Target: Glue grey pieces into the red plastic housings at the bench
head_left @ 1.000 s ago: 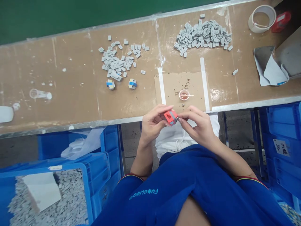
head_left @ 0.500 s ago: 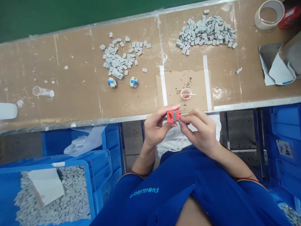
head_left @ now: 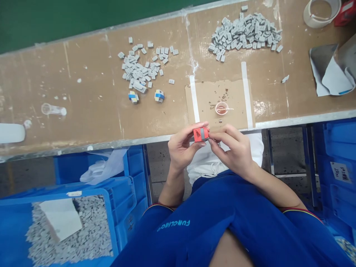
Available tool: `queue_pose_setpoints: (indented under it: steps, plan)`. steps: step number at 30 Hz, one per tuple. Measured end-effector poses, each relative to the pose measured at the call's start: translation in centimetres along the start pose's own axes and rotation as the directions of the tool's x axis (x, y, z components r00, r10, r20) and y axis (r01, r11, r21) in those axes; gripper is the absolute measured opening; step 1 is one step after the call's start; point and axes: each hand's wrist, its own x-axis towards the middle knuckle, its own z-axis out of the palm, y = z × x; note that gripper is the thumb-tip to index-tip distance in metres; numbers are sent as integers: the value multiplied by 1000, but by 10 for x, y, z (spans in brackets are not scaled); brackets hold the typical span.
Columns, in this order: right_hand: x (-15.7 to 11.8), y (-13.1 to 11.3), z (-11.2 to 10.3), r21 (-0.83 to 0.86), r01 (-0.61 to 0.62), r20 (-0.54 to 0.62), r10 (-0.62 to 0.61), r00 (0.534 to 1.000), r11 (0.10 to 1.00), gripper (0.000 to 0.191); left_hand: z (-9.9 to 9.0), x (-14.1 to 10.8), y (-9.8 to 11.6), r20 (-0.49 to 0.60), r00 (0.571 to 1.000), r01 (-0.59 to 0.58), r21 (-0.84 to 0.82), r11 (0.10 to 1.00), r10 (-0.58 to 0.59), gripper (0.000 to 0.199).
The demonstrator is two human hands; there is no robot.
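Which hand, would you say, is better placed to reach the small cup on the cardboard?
The right hand looks better placed: it sits nearly below the small cup, while the left hand grips the red block further away.

1 red block (head_left: 201,134), 1 L hand (head_left: 182,150), 1 R hand (head_left: 235,154); 2 striped cubes (head_left: 159,96) left of ctr; 2 gray piles (head_left: 246,33) up top; 1 cup (head_left: 221,108) ctr.

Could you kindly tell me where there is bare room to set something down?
The widest bare stretch of the workbench lies left of the loose gray pieces, around the clear scoop. A narrower patch sits between the cardboard mat and the folded paper. Crowded spots: both gray piles and the bench edge, where the left hand and right hand hold a red-and-gray block.
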Motion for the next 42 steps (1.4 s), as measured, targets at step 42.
queue_pose_setpoints:
  steps: [42]
  plan:
    - [14, 2, -10, 256, -282, 275, 211, 938, 925, 10, 1, 8, 11, 30, 878, 463, -303, 833, -477, 51]
